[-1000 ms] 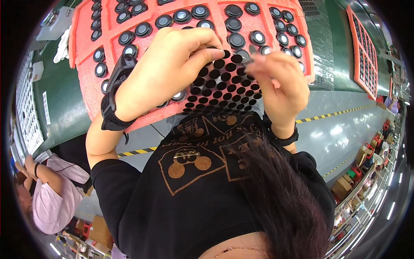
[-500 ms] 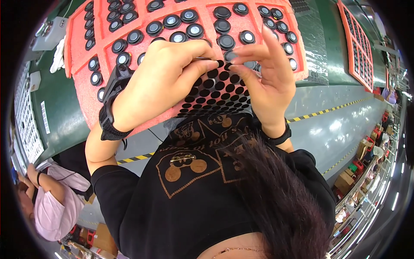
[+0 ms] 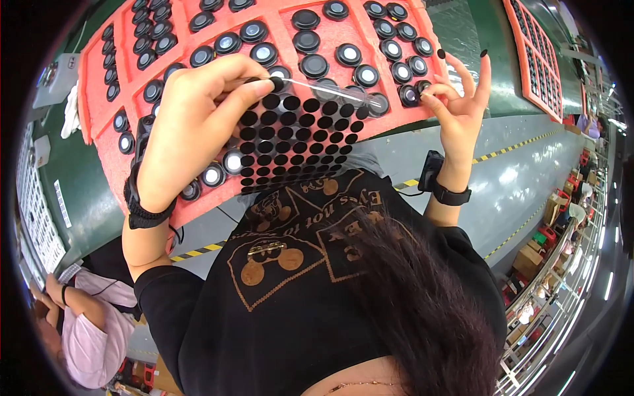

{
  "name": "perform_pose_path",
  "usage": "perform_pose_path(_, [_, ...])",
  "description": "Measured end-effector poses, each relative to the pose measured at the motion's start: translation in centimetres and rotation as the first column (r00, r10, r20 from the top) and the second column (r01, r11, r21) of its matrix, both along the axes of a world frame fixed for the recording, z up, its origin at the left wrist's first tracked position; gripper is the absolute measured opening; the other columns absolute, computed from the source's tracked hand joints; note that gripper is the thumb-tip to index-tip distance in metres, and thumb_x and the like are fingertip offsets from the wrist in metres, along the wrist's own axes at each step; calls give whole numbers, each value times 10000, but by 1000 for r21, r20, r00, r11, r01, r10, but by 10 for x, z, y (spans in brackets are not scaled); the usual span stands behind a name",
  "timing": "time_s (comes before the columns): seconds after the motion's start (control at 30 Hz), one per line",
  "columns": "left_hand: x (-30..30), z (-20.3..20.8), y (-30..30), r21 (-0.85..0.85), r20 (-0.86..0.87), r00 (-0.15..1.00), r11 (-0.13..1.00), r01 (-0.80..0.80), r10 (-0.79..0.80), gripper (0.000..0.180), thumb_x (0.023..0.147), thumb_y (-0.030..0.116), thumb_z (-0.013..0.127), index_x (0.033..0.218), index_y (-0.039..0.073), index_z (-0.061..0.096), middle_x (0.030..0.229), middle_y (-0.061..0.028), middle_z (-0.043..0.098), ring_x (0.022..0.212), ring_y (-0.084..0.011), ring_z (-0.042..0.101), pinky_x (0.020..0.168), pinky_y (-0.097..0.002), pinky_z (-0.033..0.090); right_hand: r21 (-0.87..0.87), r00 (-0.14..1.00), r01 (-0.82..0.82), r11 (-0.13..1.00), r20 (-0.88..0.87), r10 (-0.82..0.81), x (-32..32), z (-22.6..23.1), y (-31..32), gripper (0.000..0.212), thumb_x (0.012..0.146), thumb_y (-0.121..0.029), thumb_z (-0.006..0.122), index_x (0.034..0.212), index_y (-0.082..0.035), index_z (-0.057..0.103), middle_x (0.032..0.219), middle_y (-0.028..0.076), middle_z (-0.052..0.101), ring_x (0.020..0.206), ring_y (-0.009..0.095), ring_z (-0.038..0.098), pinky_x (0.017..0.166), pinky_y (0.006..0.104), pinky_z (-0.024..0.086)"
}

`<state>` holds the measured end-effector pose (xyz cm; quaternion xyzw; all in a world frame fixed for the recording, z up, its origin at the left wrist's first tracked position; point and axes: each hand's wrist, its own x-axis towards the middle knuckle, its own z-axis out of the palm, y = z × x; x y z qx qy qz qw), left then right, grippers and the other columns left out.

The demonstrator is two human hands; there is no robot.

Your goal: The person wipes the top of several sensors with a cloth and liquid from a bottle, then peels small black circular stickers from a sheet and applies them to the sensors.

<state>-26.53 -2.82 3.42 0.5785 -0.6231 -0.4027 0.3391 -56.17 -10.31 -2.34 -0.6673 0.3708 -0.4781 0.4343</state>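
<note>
My left hand (image 3: 201, 109) pinches the upper left corner of a clear sheet (image 3: 300, 132) between thumb and fingers. Rows of round black stickers cover this sheet, which hangs tilted over the near edge of a pink foam tray (image 3: 109, 158). Black round parts with pale centres, such as this part (image 3: 348, 54), sit in the tray. At the tray's right edge, my right hand (image 3: 461, 115) has thumb and index finger closed together by a round part (image 3: 409, 95); what they pinch is unclear. Its other raised fingertips carry a black sticker (image 3: 442, 53) and another black sticker (image 3: 484, 53).
The tray lies on a green table (image 3: 86, 181). A second pink tray (image 3: 541, 72) of similar parts stands farther right. White gloves (image 3: 70, 109) lie beyond the left edge. A person in a pink top (image 3: 96, 343) is at lower left. Yellow-black tape (image 3: 515, 150) marks the floor.
My right hand has moved right, away from the sheet to the tray's right edge, with black stickers now showing on two fingertips. My left hand has shifted left with the sheet, exposing more of it.
</note>
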Motion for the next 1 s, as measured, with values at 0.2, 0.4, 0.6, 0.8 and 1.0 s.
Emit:
perform_pose_path(0.2, [1, -3, -2, 17, 10, 1000, 1000, -8, 8, 92, 831, 65, 542, 850, -14, 585, 611, -21, 586, 491, -33, 498, 427, -177, 383, 85, 999, -31, 996, 18, 29, -2, -4, 0, 895, 709, 168, 559, 1388, -138, 63, 1252, 229, 369, 791, 175, 581, 743, 295, 491])
perform_pose_path(0.4, [2, -5, -5, 63, -10, 1000, 998, -6, 7, 98, 832, 61, 540, 853, -25, 584, 623, -19, 591, 499, -30, 495, 433, -173, 385, 65, 998, -58, 996, 13, 57, -1, -5, -2, 886, 710, 174, 552, 1386, -132, 67, 1254, 232, 366, 784, 182, 582, 720, 295, 499])
perform_pose_path(0.6, [1, -4, -5, 73, 3, 1000, 997, -20, 20, 94, 829, 56, 543, 856, -23, 585, 621, -17, 590, 498, -29, 494, 432, -170, 383, 8, 997, -73, 997, -28, 74, -3, -9, -1, 885, 711, 173, 551, 1386, -128, 65, 1261, 230, 362, 784, 191, 582, 698, 292, 502])
perform_pose_path(0.8, [1, -3, -6, 76, 20, 1000, 997, -16, 15, 94, 828, 57, 545, 863, -20, 586, 622, -16, 591, 503, -28, 497, 433, -170, 384, -141, 953, -109, 984, -295, 63, -6, -16, -2, 858, 715, 154, 566, 1385, -118, 104, 1278, 204, 361, 807, 179, 575, 757, 295, 471])
perform_pose_path(1.0, [2, -3, -7, 100, 27, 999, 995, -24, 21, 94, 827, 56, 545, 869, -18, 585, 623, -18, 591, 511, -29, 503, 435, -170, 387, -350, 935, 1, 937, -331, -125, -3, -18, -9, 729, 730, 125, 576, 1349, -60, 238, 1151, 156, 493, 824, 153, 560, 821, 292, 429])
